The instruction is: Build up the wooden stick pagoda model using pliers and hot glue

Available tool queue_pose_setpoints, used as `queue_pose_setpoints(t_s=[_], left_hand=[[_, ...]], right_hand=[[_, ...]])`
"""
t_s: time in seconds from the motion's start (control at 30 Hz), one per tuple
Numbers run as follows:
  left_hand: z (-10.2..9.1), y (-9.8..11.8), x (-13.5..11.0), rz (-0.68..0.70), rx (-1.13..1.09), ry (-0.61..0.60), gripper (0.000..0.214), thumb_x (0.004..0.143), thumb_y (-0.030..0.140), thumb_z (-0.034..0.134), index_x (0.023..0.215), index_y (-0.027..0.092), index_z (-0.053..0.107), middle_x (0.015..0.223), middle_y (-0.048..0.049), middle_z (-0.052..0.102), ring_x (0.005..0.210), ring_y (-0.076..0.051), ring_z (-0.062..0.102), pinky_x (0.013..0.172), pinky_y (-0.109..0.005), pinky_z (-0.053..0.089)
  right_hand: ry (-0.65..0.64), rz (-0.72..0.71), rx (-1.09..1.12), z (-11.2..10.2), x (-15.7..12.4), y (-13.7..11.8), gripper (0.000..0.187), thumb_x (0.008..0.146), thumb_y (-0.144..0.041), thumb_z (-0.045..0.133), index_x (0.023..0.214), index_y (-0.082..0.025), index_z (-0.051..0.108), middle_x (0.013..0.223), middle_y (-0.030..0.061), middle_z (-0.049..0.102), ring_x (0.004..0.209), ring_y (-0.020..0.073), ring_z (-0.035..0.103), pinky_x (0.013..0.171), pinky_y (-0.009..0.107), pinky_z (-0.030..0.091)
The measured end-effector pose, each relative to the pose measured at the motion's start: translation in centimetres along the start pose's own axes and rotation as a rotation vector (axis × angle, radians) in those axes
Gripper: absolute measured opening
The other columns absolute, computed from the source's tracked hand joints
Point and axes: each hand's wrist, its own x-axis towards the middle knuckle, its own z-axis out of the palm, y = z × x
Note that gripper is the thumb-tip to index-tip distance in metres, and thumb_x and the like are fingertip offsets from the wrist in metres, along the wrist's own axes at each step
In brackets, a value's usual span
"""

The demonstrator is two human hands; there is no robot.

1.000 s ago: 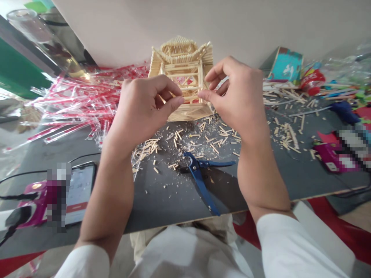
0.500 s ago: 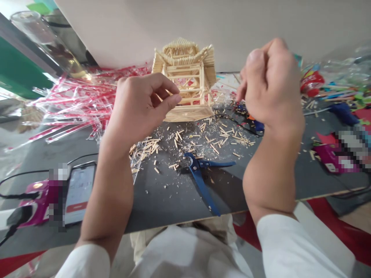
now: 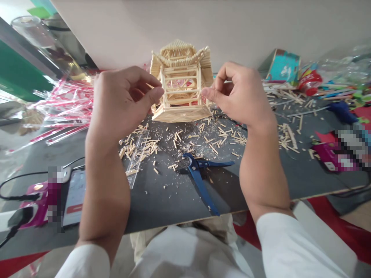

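A small house model [image 3: 182, 112] built of thin pale wooden sticks, with a tiered, upswept roof, stands upright at the back of the dark table. My left hand [image 3: 124, 100] is at its left side, thumb and fingers closed around the edge near a corner post. Opposite, my right hand [image 3: 242, 92] pinches at the right side of the model, its thumb against the right post. Both hands partly cover the model's sides. In front of it lie many short cut stick pieces [image 3: 213, 148] and a blue-handled cutter [image 3: 199, 181] with its handles spread.
A clear ruler [image 3: 138, 158] lies by my left forearm. Red-and-clear plastic wrappers [image 3: 66, 106] pile up at the left, near a phone [image 3: 74, 197] and a purple power strip [image 3: 37, 193]. A turquoise box [image 3: 282, 65] and a red-capped bottle [image 3: 310, 83] stand at the right back.
My right hand has come down and left to the model's right side. My left hand has shifted a little left, to the model's left edge. The cutter stays put.
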Motion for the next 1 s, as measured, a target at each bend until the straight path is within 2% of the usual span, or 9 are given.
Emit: queue_pose_setpoints(t_s=[0.13, 0.23, 0.5, 0.63, 0.73, 0.87, 1.0], left_hand=[[0.0, 0.2, -0.2, -0.011, 0.001, 0.028, 0.014, 0.086, 0.033, 0.082, 0.094, 0.021, 0.080, 0.075, -0.0004, 0.072, 0.066, -0.017, 0.061, 0.067, -0.040, 0.048], [0.0, 0.0, -0.1, 0.010, 0.002, 0.003, 0.015, 0.086, 0.031, 0.081, 0.096, 0.020, 0.080, 0.076, -0.0004, 0.072, 0.067, -0.016, 0.064, 0.067, -0.037, 0.049], [-0.1, -0.6, 0.3, 0.036, -0.001, -0.011, 0.016, 0.086, 0.036, 0.082, 0.093, 0.022, 0.079, 0.073, 0.0002, 0.072, 0.065, -0.016, 0.067, 0.060, -0.036, 0.048], [-0.2, -0.3, 0.0, 0.037, -0.010, 0.016, 0.011, 0.087, 0.030, 0.079, 0.095, 0.023, 0.080, 0.077, 0.0012, 0.073, 0.065, -0.014, 0.064, 0.060, -0.035, 0.046], [-0.5, -0.2, -0.2, -0.005, -0.040, 0.035, 0.010, 0.087, 0.032, 0.079, 0.094, 0.025, 0.079, 0.077, 0.0015, 0.072, 0.065, -0.015, 0.064, 0.061, -0.037, 0.048], [-0.9, -0.7, -0.1, 0.009, -0.039, 0.054, 0.014, 0.087, 0.037, 0.081, 0.095, 0.026, 0.079, 0.079, 0.0005, 0.073, 0.066, -0.016, 0.064, 0.060, -0.038, 0.049], [-1.5, -1.5, 0.5, 0.014, -0.018, 0.060, 0.017, 0.085, 0.034, 0.082, 0.095, 0.021, 0.079, 0.077, -0.0009, 0.073, 0.063, -0.015, 0.063, 0.060, -0.038, 0.051]], right_hand=[[0.015, 0.014, 0.034, 0.2, 0.2, 0.4, 0.045, 0.083, -0.068, 0.076, 0.074, -0.031, 0.051, 0.081, 0.0015, 0.069, 0.073, 0.0253, 0.068, 0.064, 0.042, 0.058], [0.034, 0.016, 0.045, 0.5, 0.2, 0.5, 0.051, 0.079, -0.072, 0.078, 0.074, -0.030, 0.049, 0.080, 0.0010, 0.068, 0.071, 0.0235, 0.067, 0.067, 0.041, 0.059], [0.046, -0.032, 0.056, 0.7, 0.3, 0.4, 0.050, 0.082, -0.062, 0.081, 0.072, -0.029, 0.046, 0.073, -0.0001, 0.062, 0.065, 0.0210, 0.062, 0.060, 0.036, 0.051], [0.034, 0.010, 0.018, -0.6, 0.0, 0.5, 0.040, 0.097, -0.051, 0.068, 0.078, -0.028, 0.041, 0.067, -0.0008, 0.058, 0.060, 0.0186, 0.060, 0.059, 0.034, 0.047], [0.053, 0.000, 0.060, -1.9, -0.2, 1.4, 0.032, 0.105, -0.041, 0.058, 0.084, -0.029, 0.036, 0.067, -0.0023, 0.054, 0.053, 0.0154, 0.057, 0.055, 0.033, 0.044], [0.080, -0.060, 0.152, -3.4, -0.6, 3.1, 0.035, 0.103, -0.034, 0.061, 0.087, -0.030, 0.030, 0.082, -0.0020, 0.053, 0.050, 0.0116, 0.056, 0.045, 0.030, 0.039], [0.077, -0.112, 0.181, -4.5, -1.1, 3.6, 0.036, 0.104, -0.043, 0.059, 0.088, -0.030, 0.029, 0.090, 0.0003, 0.056, 0.053, 0.0119, 0.056, 0.047, 0.031, 0.041]])
